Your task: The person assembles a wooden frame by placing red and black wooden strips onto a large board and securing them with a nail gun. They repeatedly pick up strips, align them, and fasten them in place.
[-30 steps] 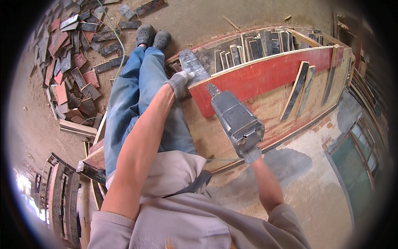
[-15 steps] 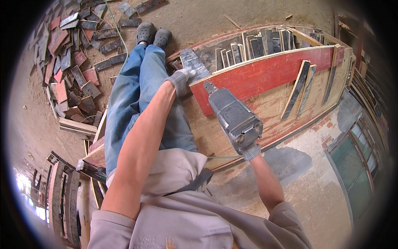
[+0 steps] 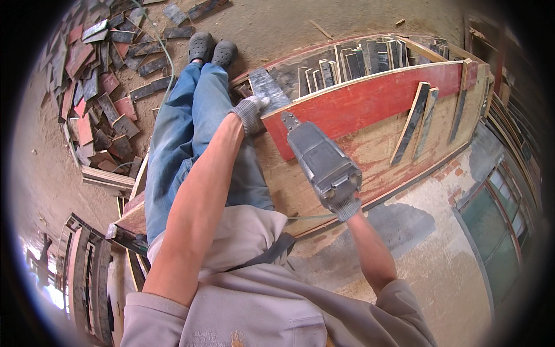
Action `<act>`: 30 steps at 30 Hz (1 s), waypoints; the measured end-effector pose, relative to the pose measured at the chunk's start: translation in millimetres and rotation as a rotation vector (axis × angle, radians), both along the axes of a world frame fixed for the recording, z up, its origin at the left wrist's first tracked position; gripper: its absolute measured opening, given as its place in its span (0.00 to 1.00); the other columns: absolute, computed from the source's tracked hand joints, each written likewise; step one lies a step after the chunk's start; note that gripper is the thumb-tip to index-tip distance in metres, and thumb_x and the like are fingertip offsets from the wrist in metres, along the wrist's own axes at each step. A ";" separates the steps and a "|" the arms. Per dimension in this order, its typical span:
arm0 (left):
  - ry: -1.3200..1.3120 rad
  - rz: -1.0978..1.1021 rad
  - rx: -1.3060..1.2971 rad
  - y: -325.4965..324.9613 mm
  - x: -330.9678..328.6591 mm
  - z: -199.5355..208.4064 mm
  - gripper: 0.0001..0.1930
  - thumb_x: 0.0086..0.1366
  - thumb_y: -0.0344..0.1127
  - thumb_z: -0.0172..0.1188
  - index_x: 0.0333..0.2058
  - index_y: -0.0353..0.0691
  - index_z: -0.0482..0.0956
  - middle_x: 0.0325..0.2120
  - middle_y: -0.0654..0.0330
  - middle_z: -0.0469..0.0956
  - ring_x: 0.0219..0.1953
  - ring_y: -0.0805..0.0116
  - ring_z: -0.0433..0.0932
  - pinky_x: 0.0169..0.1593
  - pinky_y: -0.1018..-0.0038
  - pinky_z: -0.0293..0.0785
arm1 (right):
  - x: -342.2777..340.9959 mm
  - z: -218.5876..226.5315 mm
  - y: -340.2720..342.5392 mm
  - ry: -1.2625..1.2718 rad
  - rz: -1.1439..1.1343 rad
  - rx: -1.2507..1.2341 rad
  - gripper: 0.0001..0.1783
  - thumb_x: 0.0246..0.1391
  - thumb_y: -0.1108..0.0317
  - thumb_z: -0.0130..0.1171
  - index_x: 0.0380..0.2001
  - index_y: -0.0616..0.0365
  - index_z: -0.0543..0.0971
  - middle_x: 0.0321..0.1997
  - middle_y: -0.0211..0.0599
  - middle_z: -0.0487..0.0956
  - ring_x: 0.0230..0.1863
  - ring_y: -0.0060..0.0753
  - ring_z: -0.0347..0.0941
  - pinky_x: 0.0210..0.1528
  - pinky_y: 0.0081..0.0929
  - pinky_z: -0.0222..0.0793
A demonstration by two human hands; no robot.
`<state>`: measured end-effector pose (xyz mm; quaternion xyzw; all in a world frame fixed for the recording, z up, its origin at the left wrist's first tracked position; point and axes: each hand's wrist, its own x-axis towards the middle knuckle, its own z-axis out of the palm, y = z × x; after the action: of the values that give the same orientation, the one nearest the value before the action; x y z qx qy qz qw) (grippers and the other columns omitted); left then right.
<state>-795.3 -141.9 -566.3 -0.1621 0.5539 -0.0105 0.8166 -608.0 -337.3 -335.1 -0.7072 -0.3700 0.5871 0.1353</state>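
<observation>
My right hand (image 3: 346, 209), in a grey knit glove, is closed around the rear of a dark grey nail gun (image 3: 324, 165); its handle is hidden under the body. The tool's narrow nose (image 3: 290, 120) is over the near-left end of a long red board (image 3: 358, 108). At that end, my left hand (image 3: 252, 112), also gloved, grips a short grey board (image 3: 268, 87) where it meets the red one. The left fingers are partly hidden. A thin pale hose (image 3: 312, 217) runs beside the tool.
Short dark strips (image 3: 352, 62) stand in a row behind the red board. Several narrow strips (image 3: 410, 123) lean on its near face, over a plywood panel (image 3: 341, 196). Scrap boards (image 3: 92, 87) are heaped at far left. A window (image 3: 491, 231) is at right.
The whole view has shifted slightly. Both hands and the nail gun keep nearly the same places at the end of the red board.
</observation>
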 end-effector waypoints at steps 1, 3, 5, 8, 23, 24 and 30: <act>-0.014 0.053 -0.039 0.1 0.0 -0.4 0.13 0.73 0.32 0.56 0.50 0.28 0.72 0.44 0.45 0.81 0.46 0.52 0.83 0.57 0.55 0.81 | -1.3 2.7 -1.5 0.056 -0.075 -0.035 0.37 0.58 0.52 0.66 0.65 0.56 0.68 0.61 0.38 0.76 0.63 0.32 0.72 0.60 0.34 0.74; -0.009 0.023 -0.043 1.1 -0.2 -0.5 0.14 0.74 0.32 0.55 0.51 0.28 0.71 0.44 0.44 0.81 0.46 0.52 0.83 0.57 0.55 0.81 | -5.4 5.7 -4.8 0.070 -0.091 0.018 0.35 0.59 0.53 0.65 0.65 0.56 0.68 0.62 0.37 0.76 0.62 0.32 0.72 0.60 0.34 0.75; -0.017 -0.002 -0.029 2.3 -0.2 0.3 0.14 0.74 0.32 0.55 0.51 0.27 0.71 0.44 0.44 0.81 0.46 0.51 0.83 0.57 0.55 0.81 | -13.1 6.8 -8.9 0.181 -0.295 0.029 0.34 0.60 0.53 0.64 0.64 0.57 0.68 0.61 0.37 0.76 0.60 0.33 0.74 0.58 0.34 0.76; -0.009 -0.047 0.007 3.4 0.3 3.5 0.14 0.74 0.33 0.55 0.50 0.28 0.72 0.43 0.45 0.81 0.46 0.51 0.83 0.56 0.55 0.81 | -22.2 4.7 -9.2 0.569 -0.803 -0.105 0.32 0.61 0.50 0.61 0.63 0.56 0.70 0.60 0.36 0.77 0.58 0.35 0.76 0.58 0.35 0.77; -0.008 -0.076 0.016 -2.0 -0.8 -7.7 0.13 0.74 0.33 0.55 0.50 0.29 0.74 0.42 0.46 0.82 0.43 0.51 0.83 0.54 0.55 0.81 | -29.9 -8.0 -14.8 0.431 -0.433 0.046 0.28 0.73 0.55 0.46 0.69 0.57 0.64 0.68 0.40 0.71 0.65 0.35 0.71 0.67 0.38 0.72; 0.001 -0.087 0.036 -3.6 -0.6 -10.4 0.13 0.74 0.33 0.55 0.50 0.29 0.74 0.42 0.45 0.82 0.43 0.51 0.83 0.53 0.55 0.81 | -29.3 -9.7 -16.3 0.429 -0.389 0.072 0.28 0.73 0.54 0.45 0.69 0.56 0.63 0.69 0.40 0.70 0.66 0.35 0.70 0.67 0.38 0.72; -0.024 0.039 -0.121 -11.6 -2.0 -31.4 0.11 0.73 0.33 0.57 0.48 0.34 0.78 0.40 0.50 0.83 0.42 0.51 0.82 0.50 0.55 0.80 | -29.2 -2.2 -15.6 -0.041 0.044 0.130 0.26 0.71 0.55 0.48 0.67 0.54 0.64 0.64 0.35 0.70 0.60 0.31 0.68 0.60 0.35 0.69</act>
<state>-797.3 -153.5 -597.7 -0.2219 0.5393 -0.0301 0.8118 -637.1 -352.9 -337.3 -0.7004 -0.4257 0.5500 0.1606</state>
